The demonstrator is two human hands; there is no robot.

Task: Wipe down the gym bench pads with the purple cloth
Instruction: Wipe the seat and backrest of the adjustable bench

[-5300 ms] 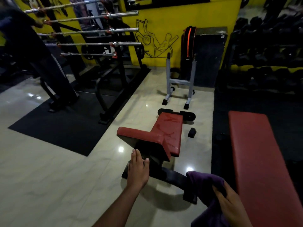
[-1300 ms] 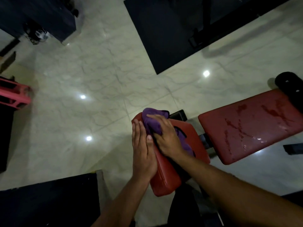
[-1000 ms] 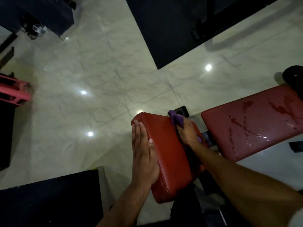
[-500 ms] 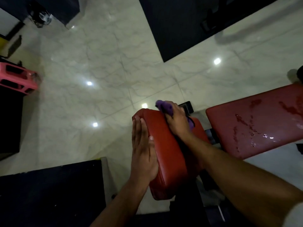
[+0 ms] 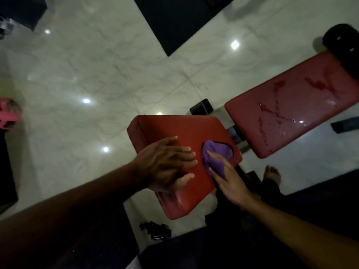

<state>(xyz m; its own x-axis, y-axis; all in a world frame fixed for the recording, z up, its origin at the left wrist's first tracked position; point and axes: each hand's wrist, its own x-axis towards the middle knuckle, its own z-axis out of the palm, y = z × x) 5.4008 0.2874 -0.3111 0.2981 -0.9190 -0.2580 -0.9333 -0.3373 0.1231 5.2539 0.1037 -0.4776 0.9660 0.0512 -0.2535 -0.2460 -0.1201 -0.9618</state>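
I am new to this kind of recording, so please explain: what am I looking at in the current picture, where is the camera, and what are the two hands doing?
No machine here: a person wears one wide-angle camera on the head, looking down at their own two bare hands. Below is a gym bench with two red pads on a pale marble floor. The left hand lies flat, fingers straight, on the near red pad. The right hand presses the purple cloth onto the same pad with straight fingers. The far red pad, to the right, shows darker streaks and shiny spots. A bare foot shows near the right arm, and a black mat lies further off.
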